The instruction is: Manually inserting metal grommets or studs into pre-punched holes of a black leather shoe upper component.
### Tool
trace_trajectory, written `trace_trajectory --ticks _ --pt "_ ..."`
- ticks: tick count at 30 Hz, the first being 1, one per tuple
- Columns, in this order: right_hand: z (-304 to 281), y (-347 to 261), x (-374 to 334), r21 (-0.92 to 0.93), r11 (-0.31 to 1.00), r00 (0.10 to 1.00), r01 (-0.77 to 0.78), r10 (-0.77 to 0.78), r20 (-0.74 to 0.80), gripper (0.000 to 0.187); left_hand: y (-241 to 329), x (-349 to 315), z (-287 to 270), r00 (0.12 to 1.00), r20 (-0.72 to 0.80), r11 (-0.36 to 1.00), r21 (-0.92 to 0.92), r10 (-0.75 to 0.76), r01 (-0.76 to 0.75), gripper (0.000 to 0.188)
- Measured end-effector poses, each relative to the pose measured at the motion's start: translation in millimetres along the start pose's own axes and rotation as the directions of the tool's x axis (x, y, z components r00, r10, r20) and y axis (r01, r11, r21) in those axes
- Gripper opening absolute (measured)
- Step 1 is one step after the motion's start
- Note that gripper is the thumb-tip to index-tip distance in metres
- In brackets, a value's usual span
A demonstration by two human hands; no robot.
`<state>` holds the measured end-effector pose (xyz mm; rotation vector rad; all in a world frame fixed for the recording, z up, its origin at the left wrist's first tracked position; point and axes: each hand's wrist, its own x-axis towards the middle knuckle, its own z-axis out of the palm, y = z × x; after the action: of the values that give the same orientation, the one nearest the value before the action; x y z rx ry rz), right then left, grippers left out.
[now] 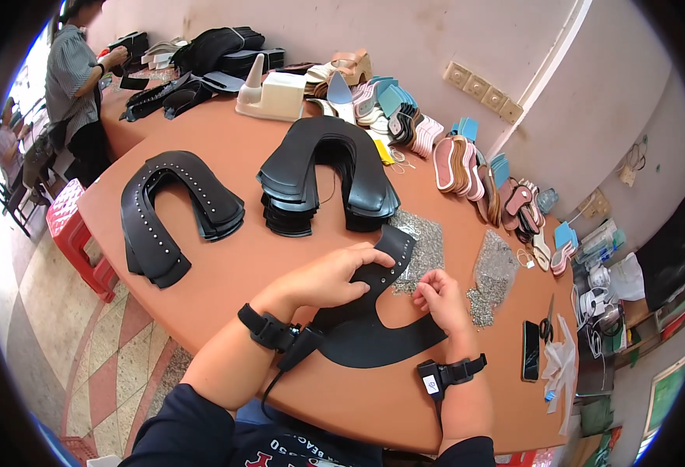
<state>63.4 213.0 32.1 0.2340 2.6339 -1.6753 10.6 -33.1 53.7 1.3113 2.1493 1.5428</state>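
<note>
Nearer the person than the tall black stack (pixel 323 134) lies a curved black piece (pixel 373 342) with studs along one end; the left hand (pixel 331 276) rests on it, thumb and forefinger spread; the right hand (pixel 440 302), rightward of the stack, has bunched fingertips, whether gripping anything one cannot tell.

White glare washes out the upper left, the table (pixel 210 300) is bright, and edges bend toward the dark rim.
</note>
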Motion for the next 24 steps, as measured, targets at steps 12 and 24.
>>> trace_trajectory --ticks 12,24 --pt "60 -14 -27 0.34 0.85 0.909 0.403 -0.416 -0.038 0.005 4 0 2 0.999 -0.036 0.995 -0.095 0.022 -0.025 0.053" --pt "66 -11 -27 0.568 0.797 0.973 0.207 -0.227 -0.037 0.008 4 0 4 0.999 -0.024 0.995 -0.084 0.049 -0.051 0.054"
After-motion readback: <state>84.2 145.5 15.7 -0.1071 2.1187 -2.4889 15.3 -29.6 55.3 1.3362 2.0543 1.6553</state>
